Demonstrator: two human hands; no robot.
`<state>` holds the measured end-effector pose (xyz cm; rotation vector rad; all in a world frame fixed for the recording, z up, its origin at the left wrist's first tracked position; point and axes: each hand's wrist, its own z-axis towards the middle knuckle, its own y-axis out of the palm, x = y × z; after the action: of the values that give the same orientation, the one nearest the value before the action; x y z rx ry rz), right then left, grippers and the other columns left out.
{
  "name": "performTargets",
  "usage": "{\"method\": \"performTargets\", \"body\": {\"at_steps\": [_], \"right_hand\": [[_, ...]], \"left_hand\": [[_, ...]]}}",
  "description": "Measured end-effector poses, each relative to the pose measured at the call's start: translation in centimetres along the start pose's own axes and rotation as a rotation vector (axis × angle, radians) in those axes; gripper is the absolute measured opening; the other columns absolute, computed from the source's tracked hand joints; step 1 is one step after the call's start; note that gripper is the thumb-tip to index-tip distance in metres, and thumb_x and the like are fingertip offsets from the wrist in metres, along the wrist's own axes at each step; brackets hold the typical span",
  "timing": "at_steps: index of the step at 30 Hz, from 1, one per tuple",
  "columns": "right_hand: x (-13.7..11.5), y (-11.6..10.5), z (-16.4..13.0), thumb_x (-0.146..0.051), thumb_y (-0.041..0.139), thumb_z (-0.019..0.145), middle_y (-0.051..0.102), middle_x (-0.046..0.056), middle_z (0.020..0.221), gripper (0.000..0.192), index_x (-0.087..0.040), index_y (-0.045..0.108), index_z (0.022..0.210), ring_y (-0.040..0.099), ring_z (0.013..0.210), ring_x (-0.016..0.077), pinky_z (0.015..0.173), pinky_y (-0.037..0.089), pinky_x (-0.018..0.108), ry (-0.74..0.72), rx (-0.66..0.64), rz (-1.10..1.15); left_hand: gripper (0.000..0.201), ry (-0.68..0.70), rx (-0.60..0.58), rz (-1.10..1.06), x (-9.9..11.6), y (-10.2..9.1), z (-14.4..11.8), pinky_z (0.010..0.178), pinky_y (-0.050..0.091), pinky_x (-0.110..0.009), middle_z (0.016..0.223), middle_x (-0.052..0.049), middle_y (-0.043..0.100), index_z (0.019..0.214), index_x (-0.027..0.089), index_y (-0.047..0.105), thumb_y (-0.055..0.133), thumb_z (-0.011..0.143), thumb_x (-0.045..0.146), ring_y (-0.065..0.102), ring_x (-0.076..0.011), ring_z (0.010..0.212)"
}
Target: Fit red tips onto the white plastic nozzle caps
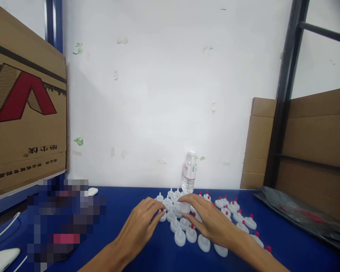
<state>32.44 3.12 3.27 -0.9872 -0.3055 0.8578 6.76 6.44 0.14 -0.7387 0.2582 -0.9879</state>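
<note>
On the blue tabletop stand many translucent white nozzle caps (pixel 180 238), grouped close together in front of me; those on the right carry small red tips (pixel 251 216). My right hand (pixel 205 217) reaches over the group, thumb and fingers curved around a white nozzle cap (pixel 184 207). At the left edge of the group is my left hand (pixel 146 219), its thumb and forefinger brought close together. A tiny reddish spot shows between those fingertips, too small to name. Several caps are partly hidden behind my right hand and forearm.
Behind the caps a clear water bottle (pixel 189 173) stands against the white wall. Left are a large printed carton (pixel 28 109), a blurred-out patch, white cables and a white device (pixel 4 260). A dark plastic bag (pixel 303 215) lies at right near cardboard (pixel 257 147).
</note>
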Motion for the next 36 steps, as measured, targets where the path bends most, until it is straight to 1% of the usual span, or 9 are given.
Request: {"method": "performTargets", "body": {"at_steps": [3, 6, 11, 16, 19, 22, 27, 32, 36], "right_hand": [[-0.1, 1.0, -0.3, -0.023, 0.058, 0.098, 0.063, 0.007, 0.126, 0.038, -0.027, 0.044, 0.133, 0.06, 0.118, 0.0218, 0.098, 0.051, 0.036, -0.019, 0.053, 0.005], [-0.2, 1.6, -0.4, -0.024, 0.062, 0.096, 0.067, 0.005, 0.123, 0.04, -0.028, 0.045, 0.133, 0.064, 0.113, 0.021, 0.096, 0.054, 0.035, -0.048, 0.059, 0.005], [-0.9, 1.7, -0.4, -0.024, 0.06, 0.098, 0.069, 0.005, 0.122, 0.04, -0.027, 0.045, 0.135, 0.065, 0.112, 0.0199, 0.096, 0.054, 0.034, -0.134, 0.101, 0.013], [-1.6, 1.6, -0.4, -0.02, 0.053, 0.102, 0.068, 0.007, 0.127, 0.036, -0.024, 0.045, 0.137, 0.063, 0.117, 0.0196, 0.099, 0.053, 0.035, -0.232, 0.132, -0.038], [-1.7, 1.8, -0.3, -0.019, 0.052, 0.102, 0.069, 0.007, 0.127, 0.034, -0.023, 0.046, 0.135, 0.063, 0.118, 0.0185, 0.1, 0.053, 0.033, -0.253, 0.16, -0.026], [-1.7, 2.2, -0.2, -0.016, 0.052, 0.101, 0.069, 0.007, 0.126, 0.028, -0.023, 0.049, 0.128, 0.062, 0.12, 0.0181, 0.1, 0.053, 0.032, -0.267, 0.214, 0.028], [-2.0, 2.6, -0.2, -0.007, 0.05, 0.099, 0.07, 0.007, 0.123, 0.026, -0.023, 0.052, 0.119, 0.061, 0.119, 0.0169, 0.099, 0.053, 0.029, -0.272, 0.262, 0.101], [-2.8, 1.7, -0.2, -0.002, 0.048, 0.096, 0.07, 0.006, 0.121, 0.027, -0.023, 0.054, 0.113, 0.06, 0.12, 0.0158, 0.099, 0.052, 0.026, -0.291, 0.254, 0.114], [-3.0, 0.8, 0.2, -0.007, 0.046, 0.099, 0.069, 0.007, 0.121, 0.023, -0.023, 0.055, 0.112, 0.062, 0.117, 0.0167, 0.1, 0.051, 0.031, -0.287, 0.164, 0.022]], "left_hand": [[0.012, 0.112, 0.04, 0.009, 0.9, 0.0, 0.2, 0.077, 0.05, -0.033, 0.096, -0.004, 0.07, 0.107, 0.02, 0.064, 0.052, 0.102, 0.021, 0.061, -0.0211, 0.086], [0.011, 0.163, 0.055, -0.004, 1.3, -0.1, 0.3, 0.072, 0.048, -0.031, 0.089, -0.003, 0.069, 0.1, 0.019, 0.064, 0.054, 0.102, 0.024, 0.058, -0.0194, 0.079], [0.014, 0.145, 0.104, -0.032, 1.2, -0.2, 0.3, 0.069, 0.046, -0.029, 0.086, -0.002, 0.068, 0.096, 0.018, 0.065, 0.054, 0.102, 0.025, 0.057, -0.0176, 0.075], [0.018, 0.149, 0.096, -0.076, 1.3, -0.3, 0.3, 0.066, 0.045, -0.027, 0.083, -0.002, 0.068, 0.094, 0.019, 0.067, 0.053, 0.103, 0.028, 0.058, -0.0167, 0.073], [0.022, 0.088, 0.088, -0.099, 1.3, -0.1, 0.2, 0.072, 0.046, -0.029, 0.084, -0.002, 0.07, 0.094, 0.019, 0.068, 0.053, 0.103, 0.032, 0.061, -0.0169, 0.074], [0.026, -0.012, 0.023, -0.159, 1.2, 0.2, 0.1, 0.075, 0.046, -0.029, 0.087, -0.002, 0.073, 0.099, 0.02, 0.071, 0.054, 0.102, 0.039, 0.063, -0.0173, 0.076], [0.036, -0.173, -0.115, -0.327, 1.8, 0.4, 0.0, 0.072, 0.042, -0.024, 0.076, 0.001, 0.069, 0.075, 0.02, 0.068, 0.051, 0.104, 0.034, 0.062, -0.0151, 0.077], [0.041, -0.281, -0.175, -0.508, 3.1, -0.4, 0.2, 0.074, 0.041, -0.023, 0.071, 0.003, 0.067, 0.068, 0.018, 0.065, 0.05, 0.103, 0.034, 0.061, -0.0125, 0.074], [0.036, -0.313, -0.196, -0.43, 3.0, -1.0, 0.7, 0.073, 0.042, -0.024, 0.074, 0.002, 0.066, 0.075, 0.019, 0.066, 0.051, 0.103, 0.035, 0.059, -0.0138, 0.075]]}}
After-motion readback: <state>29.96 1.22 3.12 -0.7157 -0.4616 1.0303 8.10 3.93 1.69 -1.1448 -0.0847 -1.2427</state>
